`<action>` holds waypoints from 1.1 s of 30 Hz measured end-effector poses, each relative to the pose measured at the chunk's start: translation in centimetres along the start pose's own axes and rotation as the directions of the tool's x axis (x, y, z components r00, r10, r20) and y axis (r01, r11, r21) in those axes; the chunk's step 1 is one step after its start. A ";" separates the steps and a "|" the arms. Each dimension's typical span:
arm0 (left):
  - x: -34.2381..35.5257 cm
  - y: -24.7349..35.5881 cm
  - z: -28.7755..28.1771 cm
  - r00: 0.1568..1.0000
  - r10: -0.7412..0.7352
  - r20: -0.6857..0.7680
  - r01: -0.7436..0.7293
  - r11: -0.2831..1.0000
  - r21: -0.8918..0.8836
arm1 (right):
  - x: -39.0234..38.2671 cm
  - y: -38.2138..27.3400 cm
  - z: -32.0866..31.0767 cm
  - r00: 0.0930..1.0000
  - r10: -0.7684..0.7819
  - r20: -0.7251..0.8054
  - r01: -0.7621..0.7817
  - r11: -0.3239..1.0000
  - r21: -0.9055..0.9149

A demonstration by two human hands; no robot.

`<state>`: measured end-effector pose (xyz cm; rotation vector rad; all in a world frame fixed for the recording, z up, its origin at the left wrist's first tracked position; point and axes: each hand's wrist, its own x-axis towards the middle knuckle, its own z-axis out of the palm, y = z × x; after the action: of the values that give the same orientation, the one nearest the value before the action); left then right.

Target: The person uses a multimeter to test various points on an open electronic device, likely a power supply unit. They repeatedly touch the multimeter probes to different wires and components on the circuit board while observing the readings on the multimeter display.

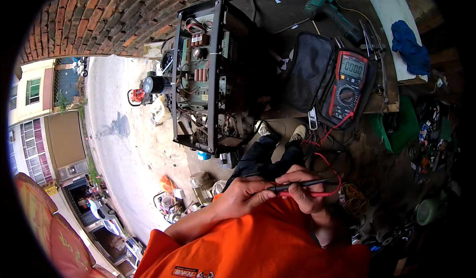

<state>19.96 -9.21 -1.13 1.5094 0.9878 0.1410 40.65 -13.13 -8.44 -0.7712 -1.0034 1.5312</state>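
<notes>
Both my hands are together in front of my orange shirt. My right hand (303, 192) is closed around a black test probe (313, 183) and a red test probe (321, 194), which lie side by side. The fingers of my left hand (246, 197) pinch the left end of the black probe; its tip is hidden by them. A red lead runs from the probes up to a red and grey multimeter (345, 93) with its display on. The meter lies in an open black zip case (311, 69) on the bench. No probe touches the machine.
An opened electrical machine (201, 79) with a black frame, coils and wires stands at the bench's left edge. A green drill (325, 7), spanners (381, 62) and a blue cloth (410, 48) lie at the back right. A green bin (396, 129) and tangled cables (357, 196) are to the right.
</notes>
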 end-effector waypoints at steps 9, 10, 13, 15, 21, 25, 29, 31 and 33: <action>-1.7 -0.6 -1.8 0.987 -0.159 0.016 0.151 0.963 0.225 | -1.2 0.8 0.2 0.934 -0.001 -0.357 0.099 0.962 0.256; -2.6 -1.5 -2.0 0.993 -0.117 -0.031 0.121 0.953 0.276 | -1.2 0.6 0.0 0.921 0.005 -0.391 0.097 0.965 0.242; -4.6 -2.3 -1.9 0.955 -0.188 -0.228 0.236 0.951 0.202 | -0.9 0.6 -0.7 0.902 0.036 -0.430 0.058 0.977 0.203; -5.3 -1.7 -1.8 0.913 -0.264 -0.310 0.300 0.951 0.073 | -1.0 1.1 -1.0 0.888 0.058 -0.457 0.028 0.983 0.180; -11.9 -7.8 -3.4 0.736 -0.621 -0.270 0.677 0.682 0.277 | 0.2 0.8 -1.2 0.872 0.120 -0.474 -0.056 0.988 0.147; -20.5 -14.2 -1.0 0.775 -0.605 -0.184 0.619 0.666 0.416 | 0.8 1.4 -1.5 0.863 0.140 -0.485 -0.056 0.981 0.185; -25.8 -16.1 2.8 0.717 -0.694 -0.058 0.681 0.680 0.271 | 1.0 1.8 -1.6 0.862 0.168 -0.478 -0.092 0.980 0.178; -26.3 -16.4 4.2 0.707 -0.706 -0.032 0.692 0.681 0.241 | 0.9 1.9 -1.6 0.864 0.172 -0.472 -0.106 0.981 0.163; -26.0 -16.6 5.1 0.704 -0.710 -0.015 0.694 0.685 0.222 | 0.9 1.8 -1.7 0.866 0.181 -0.466 -0.122 0.980 0.154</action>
<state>-1.25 -31.86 -4.96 1.2019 1.4973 -0.5936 41.20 -12.03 -10.71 -1.0978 -0.4851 1.4161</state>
